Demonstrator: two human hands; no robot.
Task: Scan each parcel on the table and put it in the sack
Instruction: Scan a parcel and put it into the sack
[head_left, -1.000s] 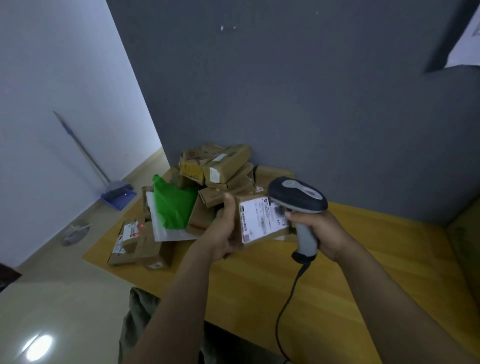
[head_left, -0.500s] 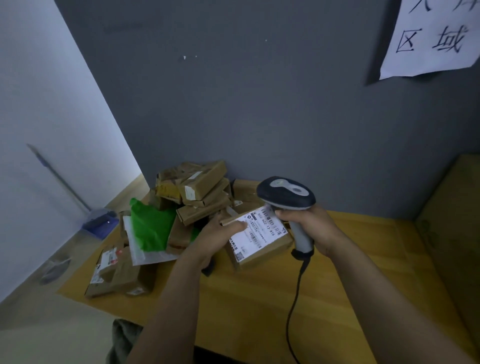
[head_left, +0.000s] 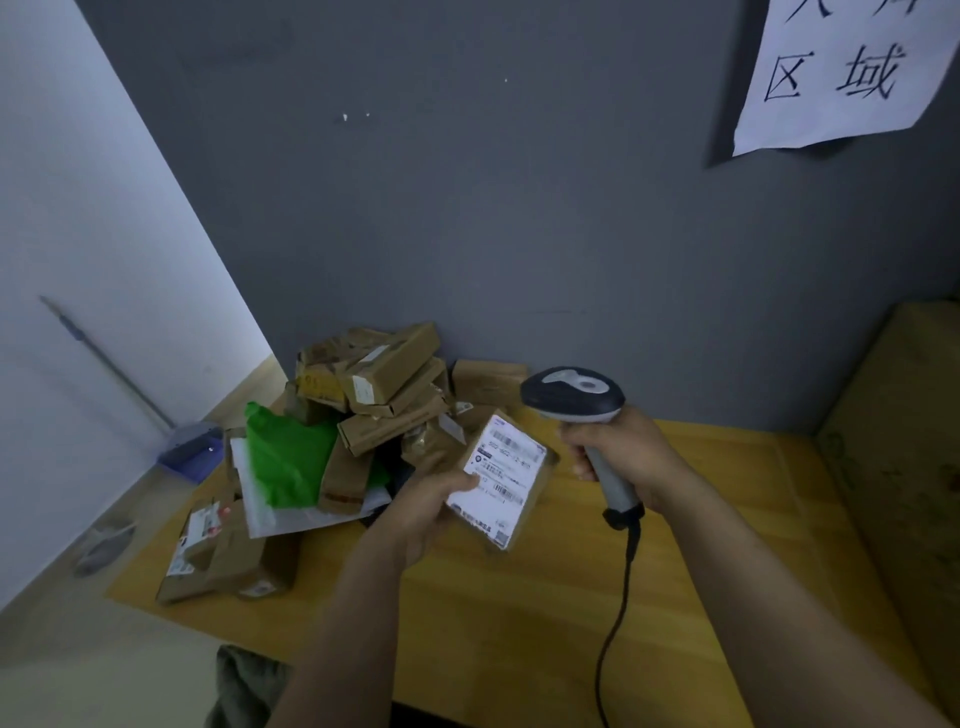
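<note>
My left hand (head_left: 431, 506) grips a small cardboard parcel (head_left: 506, 480) by its left edge, white label face up, just above the yellow table (head_left: 519, 613). My right hand (head_left: 621, 454) holds the grey barcode scanner (head_left: 574, 397) by its handle, its head up and to the right of the parcel's label. The scanner's black cable (head_left: 615, 623) hangs down toward the table's front edge. A heap of cardboard parcels (head_left: 384, 384) lies against the grey wall behind the held one. No sack is in view.
A green plastic bag (head_left: 291, 457) and a white mailer (head_left: 291, 514) lie left of the heap. Two more boxes (head_left: 228, 556) sit near the table's left corner. A yellowish panel (head_left: 904, 467) borders the table on the right. A paper sign (head_left: 841, 67) hangs on the wall.
My left hand has lowered the parcel and tilted its label flatter, face up. The scanner has shifted right, further from the label. The view has tilted up.
</note>
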